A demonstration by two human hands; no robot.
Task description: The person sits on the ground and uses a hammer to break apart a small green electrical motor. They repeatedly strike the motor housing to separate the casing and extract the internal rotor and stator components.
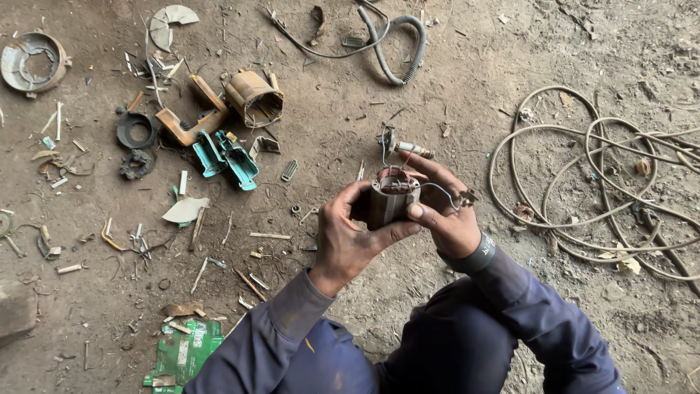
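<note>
Here, stator [391, 201] held upright between both hands above the dirt floor [452, 87], axis vertical. Left hand [350, 237] fingers wrap its left side; right hand [446, 211] fingers clamp the right, a wire [437, 188] looping over them.

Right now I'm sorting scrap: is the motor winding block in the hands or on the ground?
In the hands: the motor winding block sits between left hand and right hand.

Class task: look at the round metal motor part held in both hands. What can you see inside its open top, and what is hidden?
Inside the motor part, reddish copper windings show at the top rim. Deeper inside is dark, and both hands cover its sides.
</note>
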